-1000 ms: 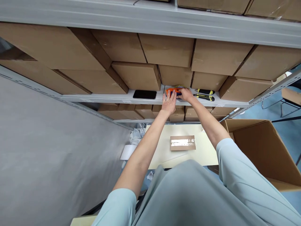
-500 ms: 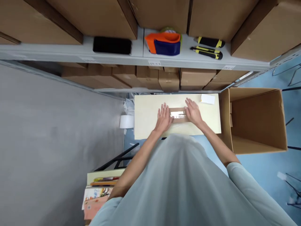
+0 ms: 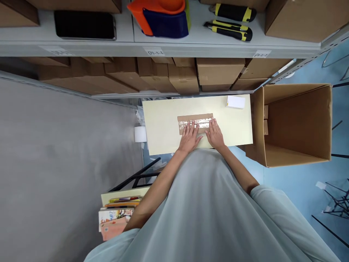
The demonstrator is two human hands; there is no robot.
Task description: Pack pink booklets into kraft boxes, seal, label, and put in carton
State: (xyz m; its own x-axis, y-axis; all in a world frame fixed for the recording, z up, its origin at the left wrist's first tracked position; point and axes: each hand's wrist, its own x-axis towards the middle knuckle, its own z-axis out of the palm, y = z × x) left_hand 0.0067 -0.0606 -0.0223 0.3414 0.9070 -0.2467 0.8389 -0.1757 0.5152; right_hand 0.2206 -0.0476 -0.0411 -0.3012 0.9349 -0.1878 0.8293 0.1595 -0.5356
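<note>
A flat brown cardboard box (image 3: 195,117) with shiny clear tape along its top lies on the cream tabletop (image 3: 160,127). My left hand (image 3: 189,137) rests on its near edge, fingers stretched out over the tape and thumb pointing right. At the box's right end lies my right hand (image 3: 215,136), its fingers extended and touching the corner. Neither hand grips anything. A small white box (image 3: 236,102) sits at the table's back right, apart from both hands.
Above the table, a grey shelf (image 3: 109,48) holds a black phone (image 3: 85,25), an orange and blue tape dispenser (image 3: 163,18) and utility knives (image 3: 229,31). A large open carton (image 3: 298,120) stands to the right. Books (image 3: 116,218) lie at lower left; a grey wall (image 3: 68,163) rises left.
My hands have shifted from the two ends of the brown box to its near side and right end, uncovering more of the box and tape. The whole view has also moved.
</note>
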